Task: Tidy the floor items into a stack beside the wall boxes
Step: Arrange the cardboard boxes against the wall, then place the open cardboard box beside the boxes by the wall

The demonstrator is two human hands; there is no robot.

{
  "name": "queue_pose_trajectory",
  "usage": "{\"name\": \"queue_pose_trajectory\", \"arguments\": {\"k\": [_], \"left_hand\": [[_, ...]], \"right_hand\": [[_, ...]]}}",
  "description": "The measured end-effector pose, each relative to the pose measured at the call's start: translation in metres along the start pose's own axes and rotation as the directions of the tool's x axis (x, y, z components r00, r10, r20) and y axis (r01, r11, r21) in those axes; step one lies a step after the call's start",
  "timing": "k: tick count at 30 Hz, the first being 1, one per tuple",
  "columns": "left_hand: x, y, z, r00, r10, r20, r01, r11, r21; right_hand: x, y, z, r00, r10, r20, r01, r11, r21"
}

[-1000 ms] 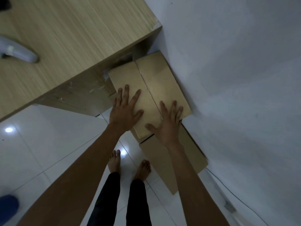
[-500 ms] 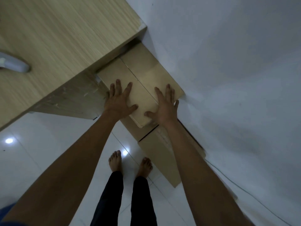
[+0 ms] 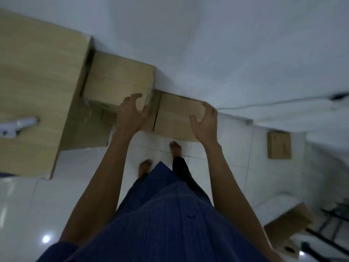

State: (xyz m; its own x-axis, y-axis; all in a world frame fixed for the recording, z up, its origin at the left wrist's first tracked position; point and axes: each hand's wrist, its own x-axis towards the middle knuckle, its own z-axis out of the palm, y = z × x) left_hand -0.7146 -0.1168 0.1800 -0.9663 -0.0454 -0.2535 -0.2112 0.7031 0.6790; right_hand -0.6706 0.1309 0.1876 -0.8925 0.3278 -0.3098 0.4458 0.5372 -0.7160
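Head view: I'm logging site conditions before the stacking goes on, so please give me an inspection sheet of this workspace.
Surface: glossy white tiled floor, lamp glare on it.
Job's things: upper box sits on lower box against the wall; flat small box lies apart on the floor.
Clutter: another carton at lower right; white object on the wooden desk.
Hands: left hand and right hand open, fingers curled, empty, above the boxes.
Cables: thin cable along the wall base.
Surroundings: white wall; dark metal frame at right.
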Motion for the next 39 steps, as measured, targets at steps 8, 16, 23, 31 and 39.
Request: {"name": "queue_pose_trajectory", "arguments": {"k": [8,16,23,31,39], "left_hand": [[-0.057,0.091,0.043,0.898,0.322,0.302,-0.348,0.937,0.036],[-0.182,0.216,0.168,0.619,0.514,0.593,-0.603,0.796,-0.061],[-0.34,0.294,0.287,0.375,0.595,0.71,-0.717,0.672,-0.185],[-0.473,0.335,0.395,0.16,0.562,0.812,-0.754,0.6,-0.267],[-0.522,0.397,0.529,0.045,0.435,0.899,-0.771,0.588,-0.246]], "right_hand": [[-0.158,0.079,-0.062,0.88,0.377,-0.291,-0.297,0.912,0.283],[-0.294,0.186,-0.164,0.533,0.647,-0.545,-0.365,0.757,0.543],[-0.425,0.294,-0.245,0.281,0.737,-0.614,-0.408,0.671,0.619],[-0.508,0.398,-0.302,0.129,0.795,-0.593,-0.376,0.592,0.713],[-0.505,0.498,-0.34,0.026,0.906,-0.422,-0.348,0.403,0.846]]}}
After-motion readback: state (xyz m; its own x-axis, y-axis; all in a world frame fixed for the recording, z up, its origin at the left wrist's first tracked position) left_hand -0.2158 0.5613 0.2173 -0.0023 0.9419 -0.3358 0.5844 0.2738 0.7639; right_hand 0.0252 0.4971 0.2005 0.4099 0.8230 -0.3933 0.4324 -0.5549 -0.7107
